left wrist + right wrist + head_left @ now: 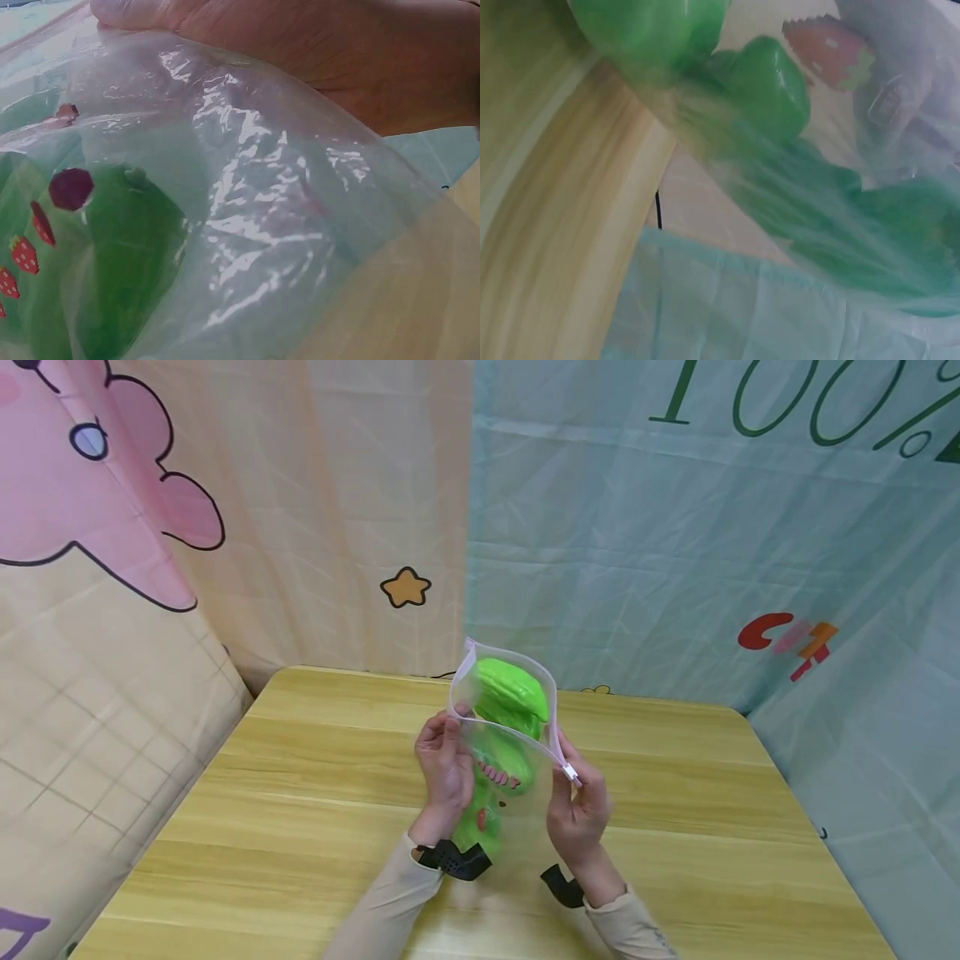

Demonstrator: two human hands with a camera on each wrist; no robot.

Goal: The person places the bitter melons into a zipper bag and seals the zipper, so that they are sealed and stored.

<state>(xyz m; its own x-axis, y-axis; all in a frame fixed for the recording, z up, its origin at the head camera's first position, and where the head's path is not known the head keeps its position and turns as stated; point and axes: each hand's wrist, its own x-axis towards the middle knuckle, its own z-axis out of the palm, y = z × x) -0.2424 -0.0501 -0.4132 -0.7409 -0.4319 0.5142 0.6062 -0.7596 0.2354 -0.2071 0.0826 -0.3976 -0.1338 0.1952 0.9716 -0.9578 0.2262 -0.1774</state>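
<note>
A translucent zip bag (pixel 525 818) with a pale pink rim and a white slider (pixel 571 772) is held up above the table, its mouth gaping. Inside are several glossy green pieces shaped like vegetables; the ridged top one (pixel 510 689) shows at the mouth. Strawberry prints (pixel 24 253) mark the bag's film. My left hand (pixel 444 768) pinches the bag's left edge just below the rim. At the right corner, beside the slider, my right hand (pixel 581 806) grips the rim between thumb and fingers. The left wrist view shows part of the left hand above the film.
Beneath the bag stretches a wood-grain table (pixel 300 793). Printed curtains hang behind it and at both sides, one with an orange star (pixel 406 587). Black straps (pixel 453 860) sit at both wrists.
</note>
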